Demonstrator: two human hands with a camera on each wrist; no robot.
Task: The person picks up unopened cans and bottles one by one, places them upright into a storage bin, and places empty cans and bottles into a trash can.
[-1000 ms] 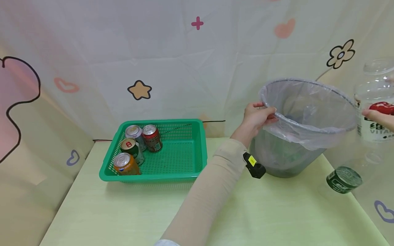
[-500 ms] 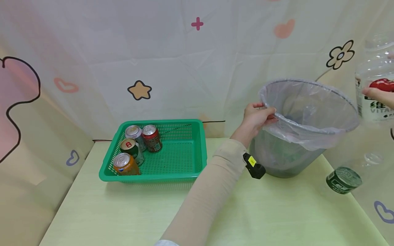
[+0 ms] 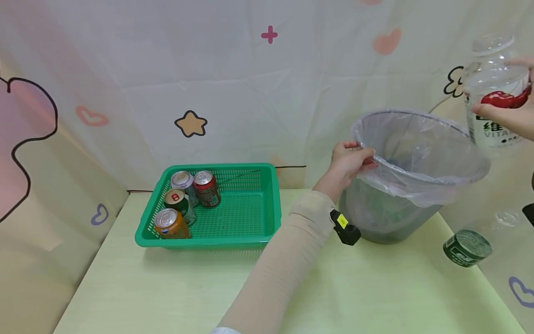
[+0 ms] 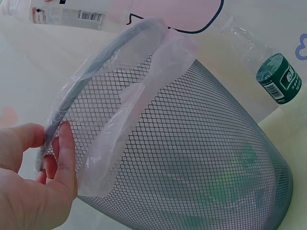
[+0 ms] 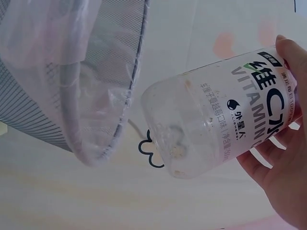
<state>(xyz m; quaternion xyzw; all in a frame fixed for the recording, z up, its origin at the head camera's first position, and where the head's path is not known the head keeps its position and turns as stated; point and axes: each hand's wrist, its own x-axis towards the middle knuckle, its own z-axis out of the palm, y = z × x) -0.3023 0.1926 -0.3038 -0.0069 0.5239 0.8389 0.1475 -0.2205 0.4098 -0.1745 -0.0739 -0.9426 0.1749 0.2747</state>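
My left hand (image 3: 350,162) pinches the left rim of a wire-mesh trash bin (image 4: 192,143), which leans to the right. A thin clear bag (image 3: 417,197) lines the bin and folds over its rim. In my right hand (image 5: 288,167) is a clear plastic bottle (image 5: 230,105) with a white label showing red fruit. The head view shows that bottle held upright beside and above the bin's right rim, outside the opening. The left wrist view shows the thumb and fingers on both sides of the rim.
A second clear bottle with a green label (image 3: 467,248) stands right of the bin. To the left, a green plastic basket (image 3: 233,239) holds several drink cans (image 3: 171,222). A printed curtain (image 3: 250,93) hangs behind the pale table (image 3: 167,287).
My right hand has raised the bottle and brought it leftward, closer to the bin's rim. My left hand keeps its hold on the rim, and the bin stays tilted.
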